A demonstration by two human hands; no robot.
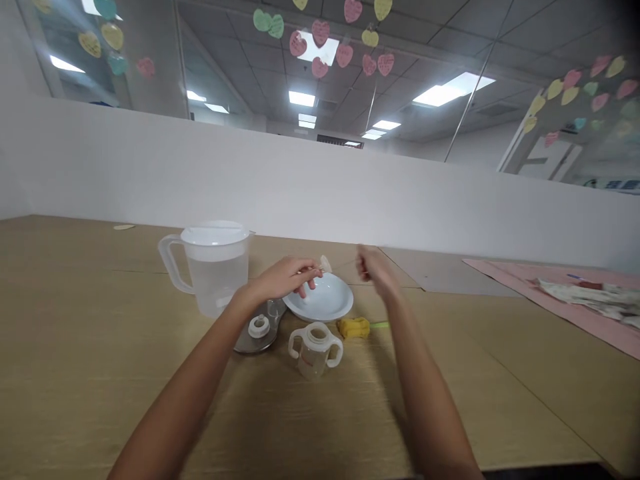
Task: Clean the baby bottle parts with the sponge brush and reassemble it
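Over the left rim of a white bowl [327, 303], my left hand [295, 275] has its fingers bent, with a small clear teat-like piece [325, 264] at their tips. My right hand [373, 267], blurred, is closed in the air right of the bowl; what it holds, if anything, is too unclear to tell. A clear cup with two handles [314, 353] stands upright and uncapped in front of the bowl. To its left a white ring-shaped cap [259, 327] lies on a metal tray [250, 345], beside a clear piece partly hidden by my left wrist.
A large clear pitcher [217, 273] of water stands at the left. A yellow brush-like item [355, 327] with a green handle lies near the bowl. Far right, a pink cloth [505, 272] bears a crumpled whitish cloth [590, 298]. A white wall [300, 193] rises behind the table.
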